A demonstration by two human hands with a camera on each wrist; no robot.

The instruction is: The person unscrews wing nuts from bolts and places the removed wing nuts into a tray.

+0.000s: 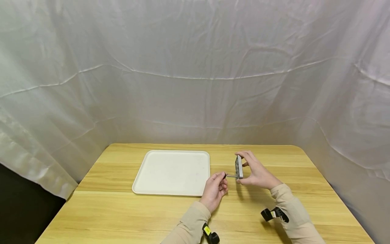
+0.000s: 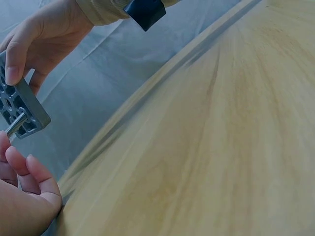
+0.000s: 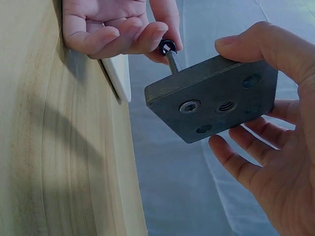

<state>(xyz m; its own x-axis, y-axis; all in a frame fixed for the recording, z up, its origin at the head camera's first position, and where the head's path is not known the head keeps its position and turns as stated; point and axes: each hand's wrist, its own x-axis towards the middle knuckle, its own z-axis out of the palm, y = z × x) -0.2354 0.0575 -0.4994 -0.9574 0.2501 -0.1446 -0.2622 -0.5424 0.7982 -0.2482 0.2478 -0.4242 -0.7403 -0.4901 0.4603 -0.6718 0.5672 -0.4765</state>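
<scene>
My right hand (image 1: 257,173) holds a grey metal plate (image 1: 239,167) by its edges, thumb on one side and fingers on the other. In the right wrist view, the plate's flat face shows several round holes and a hex-socket bolt head (image 3: 189,106) seated in one. The threaded bolt shank (image 3: 173,62) sticks out of the opposite, hollowed face towards my left hand (image 1: 214,190). There my left thumb and index finger pinch a small black round piece (image 3: 167,46) at the bolt's end. The left hand's other fingers are loosely bent. Both hands are above the table.
A white rectangular tray (image 1: 172,173) lies on the wooden table (image 1: 122,217), left of the hands and close to the left one. Pale curtains (image 1: 195,101) hang behind the table and along its sides. Each forearm carries a black wrist camera.
</scene>
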